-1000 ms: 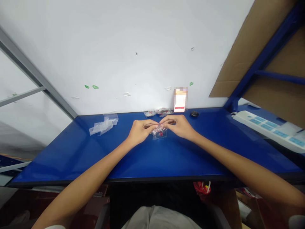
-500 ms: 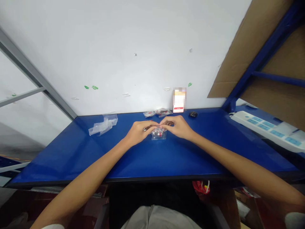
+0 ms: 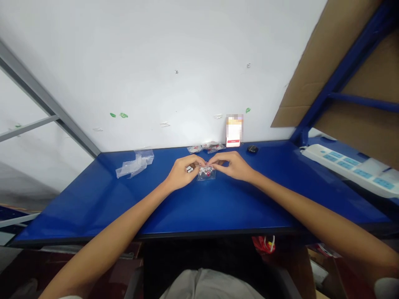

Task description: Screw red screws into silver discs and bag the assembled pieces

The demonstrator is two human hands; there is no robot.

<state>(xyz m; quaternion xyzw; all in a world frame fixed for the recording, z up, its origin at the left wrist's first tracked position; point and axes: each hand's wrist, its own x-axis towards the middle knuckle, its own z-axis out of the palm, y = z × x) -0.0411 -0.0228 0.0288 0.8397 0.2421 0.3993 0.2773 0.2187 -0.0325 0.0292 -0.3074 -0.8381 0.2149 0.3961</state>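
Observation:
A small clear plastic bag (image 3: 206, 173) with red and silvery contents hangs just above the blue table, between my two hands. My left hand (image 3: 186, 169) pinches its top edge from the left, thumb and fingers pressed together. From the right, my right hand (image 3: 230, 165) pinches the same top edge, its fingertips close to those of the left. What exactly lies inside the bag is too small to make out. Behind the hands, by the wall, are several filled clear packets (image 3: 212, 147) with red and white contents.
Crumpled clear bags (image 3: 135, 164) lie at the left of the blue table (image 3: 199, 211). A lit phone (image 3: 234, 132) leans on the wall, a small black object (image 3: 252, 149) beside it. A white power strip (image 3: 352, 170) runs along the right side.
The fingertips have shifted slightly along the bag's top edge, and the bag has moved a little to the left. Both hands still pinch it.

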